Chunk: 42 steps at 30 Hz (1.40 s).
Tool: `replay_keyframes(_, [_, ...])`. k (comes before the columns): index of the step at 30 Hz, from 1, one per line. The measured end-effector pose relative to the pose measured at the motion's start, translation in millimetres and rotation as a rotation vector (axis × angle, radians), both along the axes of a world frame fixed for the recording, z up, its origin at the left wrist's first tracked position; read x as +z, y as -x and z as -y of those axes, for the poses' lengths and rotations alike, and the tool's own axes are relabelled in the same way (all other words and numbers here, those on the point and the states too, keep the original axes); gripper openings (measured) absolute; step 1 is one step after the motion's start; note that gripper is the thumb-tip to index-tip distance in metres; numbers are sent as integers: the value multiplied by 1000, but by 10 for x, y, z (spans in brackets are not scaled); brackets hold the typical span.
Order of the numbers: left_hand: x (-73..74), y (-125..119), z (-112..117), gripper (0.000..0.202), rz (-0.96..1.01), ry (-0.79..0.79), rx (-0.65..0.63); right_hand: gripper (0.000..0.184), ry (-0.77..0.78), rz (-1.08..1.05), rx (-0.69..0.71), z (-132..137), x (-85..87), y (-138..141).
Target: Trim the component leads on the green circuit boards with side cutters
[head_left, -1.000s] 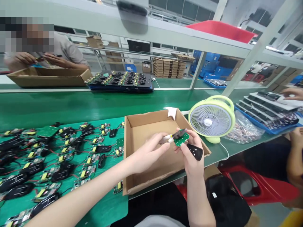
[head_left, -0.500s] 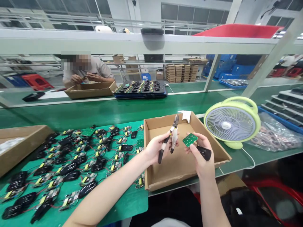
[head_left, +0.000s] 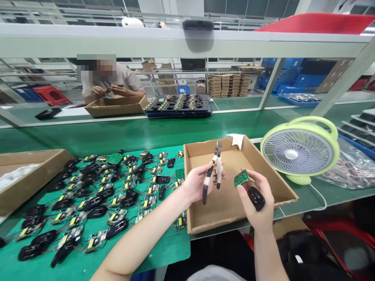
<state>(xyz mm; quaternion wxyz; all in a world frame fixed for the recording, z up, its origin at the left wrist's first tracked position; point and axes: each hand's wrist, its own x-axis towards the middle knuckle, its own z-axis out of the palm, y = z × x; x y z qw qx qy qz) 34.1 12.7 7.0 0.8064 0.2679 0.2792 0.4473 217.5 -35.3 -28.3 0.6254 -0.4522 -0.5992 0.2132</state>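
Note:
My left hand (head_left: 195,182) grips a pair of small cutting pliers (head_left: 213,169) by the handles, jaws pointing up. My right hand (head_left: 258,203) holds a small green circuit board (head_left: 241,178) between thumb and fingers, with a black plastic housing (head_left: 256,197) attached to it resting in the palm. Both hands hover over an open shallow cardboard box (head_left: 263,164) at the bench's near edge. The pliers and the board are a short gap apart.
Several green boards wired to black housings (head_left: 96,195) cover the green mat at left. A second cardboard box (head_left: 17,187) sits far left. A light green desk fan (head_left: 300,150) stands right of the box. Across the conveyor a person (head_left: 111,84) works over a carton beside a tray of parts (head_left: 178,103).
The pliers have come away from the circuit board and now stand upright in my left hand. My right hand has lowered slightly with the board. The view has shifted left.

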Motion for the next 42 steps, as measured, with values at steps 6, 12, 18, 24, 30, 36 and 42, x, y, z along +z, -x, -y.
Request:
replay_keyframes(6, [33, -5, 19, 20, 61, 29, -46, 38, -23, 29, -31, 14, 14, 16])
replay_keyframes(12, [13, 6, -6, 34, 99, 50, -146, 38, -30, 64, -30, 10, 26, 8])
replay_keyframes(18, [-4, 33, -29, 48, 113, 74, -163, 37, -28, 44, -63, 32, 29, 21])
replay_keyframes(24, [-45, 40, -34, 47, 79, 36, -173, 37, 8, -25, -8, 26, 26, 4])
replay_keyframes(30, [-33, 43, -22, 55, 66, -14, -339, 33, 61, -95, 179, 31, 69, -49])
replay_keyframes(36, [-29, 68, -15, 54, 88, -63, -407, 33, 125, -143, 311, 47, 92, -58])
replay_keyframes(42, [-57, 74, -14, 51, 141, -110, -422, 34, 138, -108, 315, 19, 56, -70])
